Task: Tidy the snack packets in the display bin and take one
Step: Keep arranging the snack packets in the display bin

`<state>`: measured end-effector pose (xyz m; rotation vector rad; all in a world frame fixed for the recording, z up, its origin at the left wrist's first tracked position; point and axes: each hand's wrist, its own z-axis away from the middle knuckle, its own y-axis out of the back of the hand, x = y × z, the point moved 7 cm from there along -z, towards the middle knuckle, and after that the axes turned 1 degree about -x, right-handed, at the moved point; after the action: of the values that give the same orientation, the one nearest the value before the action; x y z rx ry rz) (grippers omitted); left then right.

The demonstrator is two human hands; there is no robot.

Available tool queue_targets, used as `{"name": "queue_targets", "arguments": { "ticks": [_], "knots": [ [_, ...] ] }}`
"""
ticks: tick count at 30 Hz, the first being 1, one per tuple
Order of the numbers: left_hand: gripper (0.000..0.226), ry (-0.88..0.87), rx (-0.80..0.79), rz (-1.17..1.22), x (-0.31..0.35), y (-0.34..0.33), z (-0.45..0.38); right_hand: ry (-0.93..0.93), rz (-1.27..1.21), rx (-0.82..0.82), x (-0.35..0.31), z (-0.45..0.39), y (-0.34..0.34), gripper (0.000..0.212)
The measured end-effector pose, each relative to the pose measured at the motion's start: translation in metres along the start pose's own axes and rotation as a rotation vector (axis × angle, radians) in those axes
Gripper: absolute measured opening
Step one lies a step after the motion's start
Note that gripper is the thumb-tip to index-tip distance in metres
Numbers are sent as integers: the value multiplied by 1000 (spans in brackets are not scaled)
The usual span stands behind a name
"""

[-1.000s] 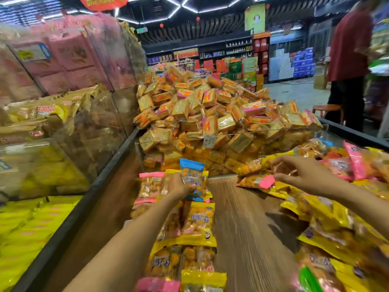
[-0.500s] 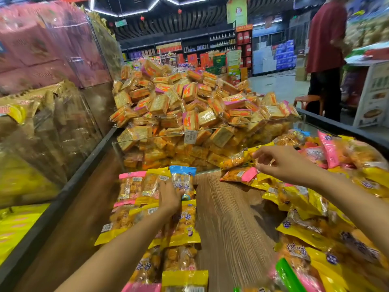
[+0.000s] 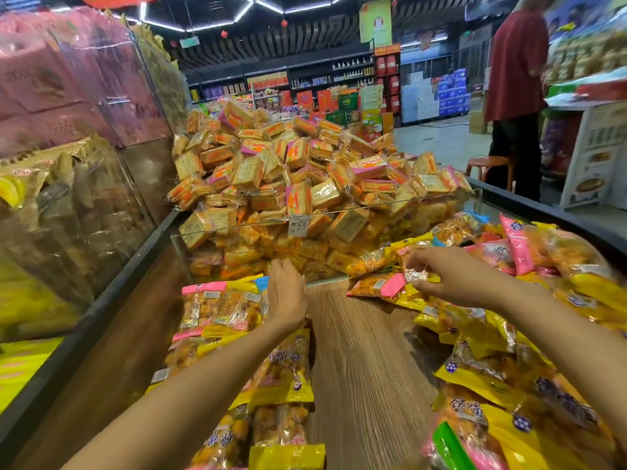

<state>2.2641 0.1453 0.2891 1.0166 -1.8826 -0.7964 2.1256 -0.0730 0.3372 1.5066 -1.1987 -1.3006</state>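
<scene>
**Both hands in the bin, sorting half done**

Right hand [image 3: 451, 279] reaches into the loose heap of snack packets [image 3: 502, 374] on my right, thumb and fingers pinching the crinkly clear edge of one small packet [image 3: 415, 273] at the pile's near corner. My left hand [image 3: 288, 296] is held flat and on edge, fingers straight and together, gripping nothing, just beside the neat rows of packets [image 3: 220, 310] on my left; whether it touches them I cannot tell.

I judge the tidying about halfway: the left rows lie flat and lined up, while the right heap is a jumble that spills toward the bare middle of the display bin's wood-grain floor [image 3: 366, 361]. Taking one is not yet done, though the pinched packet may be the one.

These packets are flat, glossy film pouches, see-through over lumpy orange pieces, with yellow, pink or blue header strips. Behind a clear acrylic divider [image 3: 424, 205] rises a mound of blocky, square wrapped cakes [image 3: 298, 171]. Farther off, a person in a red shirt [image 3: 515, 62] stands by a stool [image 3: 488, 162].
</scene>
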Motion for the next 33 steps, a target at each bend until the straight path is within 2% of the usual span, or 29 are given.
{"name": "queue_targets", "arguments": {
  "ticks": [3,6,8,11,18,24,27,30,33],
  "knots": [
    [36,-228,-124,31,55,-19,-27,17,91,-38,-1,-1,-4,41],
    [57,-333,-316,18,93,-57,-47,30,118,-56,-4,-3,-5,43],
    [66,-351,-386,-20,106,-83,-55,36,125,-64,-5,-4,-5,44],
    [68,-361,-434,-87,113,-115,-61,47,128,-60,-8,-5,-4,44],
    [44,-297,-424,-68,96,-149,-60,52,102,-38,-8,-5,-3,46],
    [23,-327,-282,21,95,-114,-58,40,88,-39,-4,-5,-5,46],
    [24,-310,-284,213,90,-70,-47,40,76,-45,-3,-4,-7,45],
    [24,-229,-271,415,70,-12,-23,28,59,-55,-5,-2,-11,44],
    [15,-126,-297,604,39,37,9,26,30,-28,-19,5,-8,44]
  ]
}}
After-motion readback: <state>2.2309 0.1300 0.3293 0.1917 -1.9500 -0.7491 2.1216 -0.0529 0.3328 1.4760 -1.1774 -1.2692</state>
